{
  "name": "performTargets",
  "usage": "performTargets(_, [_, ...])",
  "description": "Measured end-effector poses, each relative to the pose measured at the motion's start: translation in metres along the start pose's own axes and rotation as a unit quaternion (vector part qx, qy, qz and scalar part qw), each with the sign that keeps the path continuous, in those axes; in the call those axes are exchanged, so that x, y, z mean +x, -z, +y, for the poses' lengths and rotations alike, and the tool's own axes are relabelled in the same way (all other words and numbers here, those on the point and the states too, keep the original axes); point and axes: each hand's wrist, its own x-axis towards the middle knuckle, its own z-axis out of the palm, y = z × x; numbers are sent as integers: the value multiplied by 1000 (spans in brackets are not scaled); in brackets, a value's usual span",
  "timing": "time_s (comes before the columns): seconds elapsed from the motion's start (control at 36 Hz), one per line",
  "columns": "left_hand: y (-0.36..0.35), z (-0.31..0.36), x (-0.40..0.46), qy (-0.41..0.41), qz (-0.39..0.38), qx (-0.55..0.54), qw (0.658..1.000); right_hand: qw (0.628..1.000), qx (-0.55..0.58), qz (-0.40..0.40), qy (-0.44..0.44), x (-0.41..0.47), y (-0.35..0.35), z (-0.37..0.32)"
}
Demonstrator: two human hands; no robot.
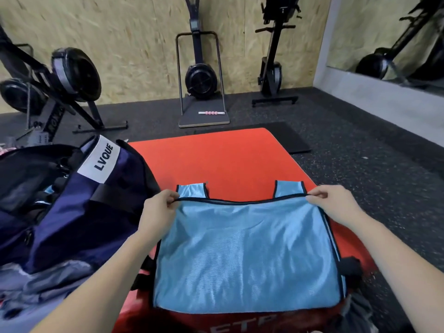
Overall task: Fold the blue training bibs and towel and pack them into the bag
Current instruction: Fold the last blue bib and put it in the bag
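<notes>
1. Two bare forearms reach in from the bottom corners of the view, with no sleeve showing on either as far as the frame's edge.
2. The left hand (160, 207) wears no glove, ring or band that I can see.
3. The right hand (332, 204) is likewise bare, and its wrist carries no watch or strap.
4. The fingernails look short and plain, though they are too small to judge closely.
5. Nothing else of the person shows.
</notes>
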Motion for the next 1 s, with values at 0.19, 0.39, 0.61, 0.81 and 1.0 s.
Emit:
performTargets(0.19, [3,15,35,-12,67,-45,997,995,64,71,2,28,10,-21])
performTargets(0.39, [-23,-2,31,13,-36,18,999,996,-29,-54,-71,36,-26,4])
performTargets(0.61, [-19,-5,27,22,-15,7,1000,995,-53,-31,-74,33,-16,12])
performTargets(0.81, [-10,9,41,4,46,-30,998,998,16,28,-52,40,-2,-3])
performTargets(1.0, [-24,6,51,51,-32,48,997,997,8,27,-67,52,-21,-7])
